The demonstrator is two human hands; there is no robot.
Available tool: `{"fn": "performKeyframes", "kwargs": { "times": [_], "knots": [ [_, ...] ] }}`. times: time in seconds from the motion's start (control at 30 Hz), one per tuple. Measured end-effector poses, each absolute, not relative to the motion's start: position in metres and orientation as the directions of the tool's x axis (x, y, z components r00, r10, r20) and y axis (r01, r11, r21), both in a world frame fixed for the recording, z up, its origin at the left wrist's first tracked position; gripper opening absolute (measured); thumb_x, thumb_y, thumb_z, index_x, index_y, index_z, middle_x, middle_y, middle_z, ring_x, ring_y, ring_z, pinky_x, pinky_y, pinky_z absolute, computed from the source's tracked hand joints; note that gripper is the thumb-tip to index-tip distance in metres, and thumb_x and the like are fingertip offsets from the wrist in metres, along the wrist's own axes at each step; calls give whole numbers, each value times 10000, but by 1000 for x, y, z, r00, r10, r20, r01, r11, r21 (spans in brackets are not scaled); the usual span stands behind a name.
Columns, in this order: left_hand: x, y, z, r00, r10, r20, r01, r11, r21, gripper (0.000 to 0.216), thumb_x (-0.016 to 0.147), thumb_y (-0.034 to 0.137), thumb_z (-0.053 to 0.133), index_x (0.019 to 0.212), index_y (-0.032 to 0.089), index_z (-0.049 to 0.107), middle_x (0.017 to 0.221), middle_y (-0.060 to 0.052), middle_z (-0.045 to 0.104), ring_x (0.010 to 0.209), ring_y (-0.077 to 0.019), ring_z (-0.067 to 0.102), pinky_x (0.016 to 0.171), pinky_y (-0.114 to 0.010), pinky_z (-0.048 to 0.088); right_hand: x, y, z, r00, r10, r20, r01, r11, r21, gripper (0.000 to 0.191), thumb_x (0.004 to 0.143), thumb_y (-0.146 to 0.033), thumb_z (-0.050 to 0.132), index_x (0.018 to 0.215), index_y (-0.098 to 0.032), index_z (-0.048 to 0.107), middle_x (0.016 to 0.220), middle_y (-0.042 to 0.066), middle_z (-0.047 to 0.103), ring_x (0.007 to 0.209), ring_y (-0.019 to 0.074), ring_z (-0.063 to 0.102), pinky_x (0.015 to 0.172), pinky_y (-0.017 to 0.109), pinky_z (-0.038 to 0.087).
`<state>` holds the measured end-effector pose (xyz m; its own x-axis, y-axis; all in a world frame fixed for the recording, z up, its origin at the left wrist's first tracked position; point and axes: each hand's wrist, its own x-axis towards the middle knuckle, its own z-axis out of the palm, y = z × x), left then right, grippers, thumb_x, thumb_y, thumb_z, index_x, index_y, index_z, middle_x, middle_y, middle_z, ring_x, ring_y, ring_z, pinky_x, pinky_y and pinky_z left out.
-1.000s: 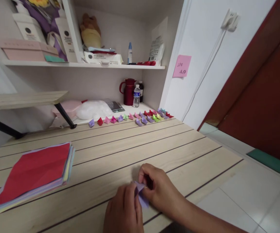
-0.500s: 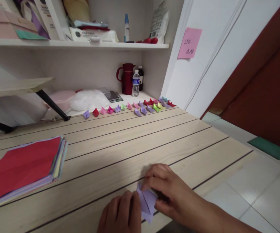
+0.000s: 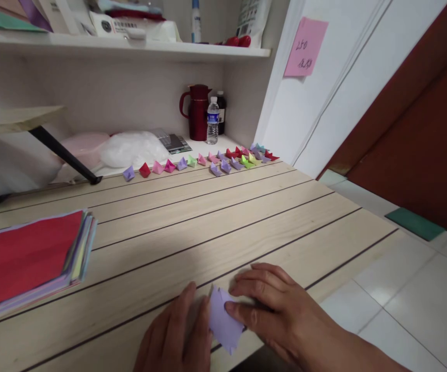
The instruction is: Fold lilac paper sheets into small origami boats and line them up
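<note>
Muted light, soft blurry shadows

This looks like a room in a home, perhaps a bedroom or study corner, though which one cannot be told. A wood-look desk [image 3: 161,217] stands against a white shelf unit [image 3: 142,48] filled with everyday household goods: a dark red jug [image 3: 199,114], a water bottle [image 3: 212,123], a dark bottle [image 3: 221,103], a pack of wipes [image 3: 134,26] and a plastic bag [image 3: 132,150]. A handwritten pink note [image 3: 306,47] sticks to the white wall [image 3: 285,124]. Beyond lie pale floor tiles [image 3: 405,305], a green mat [image 3: 415,223] and a reddish-brown door [image 3: 420,134].
</note>
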<state>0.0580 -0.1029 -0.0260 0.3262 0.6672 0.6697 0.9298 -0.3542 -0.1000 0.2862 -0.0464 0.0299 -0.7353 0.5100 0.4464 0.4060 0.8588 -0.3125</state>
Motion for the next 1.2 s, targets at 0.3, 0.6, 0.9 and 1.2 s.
{"fn": "performKeyframes", "kwargs": {
  "times": [0.3,0.6,0.9,1.2],
  "knots": [
    [61,-106,-21,450,541,710,863,-469,-189,395,933,87,384,1138,227,691,1178,7,733,1143,-172,594,1189,-400,232,290,-52,26,-764,501,407,468,864,-186,284,1020,-243,492,1277,-237,611,1242,55,678,1178,213,576,1092,450,372],
    [51,-115,-25,518,623,586,829,-535,-163,476,937,142,284,1206,277,653,1301,74,676,1252,-132,515,1239,-358,62,290,-49,32,-760,540,361,504,841,-196,330,1025,-267,470,1328,-335,581,1259,12,680,1192,213,567,1139,510,291],
    [57,-129,-22,487,705,515,865,-472,-172,599,792,71,390,1345,221,563,1419,33,580,1275,-159,518,1241,-412,-15,295,-77,19,-736,525,427,474,850,-229,443,957,-139,494,1396,-192,508,1318,83,637,1309,235,488,1169,507,308],
    [56,-131,-33,388,733,558,897,-439,-47,688,807,26,348,1473,194,403,1417,26,584,1309,-117,511,1231,-324,84,288,-81,2,-649,591,479,529,803,-274,467,953,-125,485,1388,-288,528,1279,51,637,1268,247,506,1117,523,335]
  ]
}}
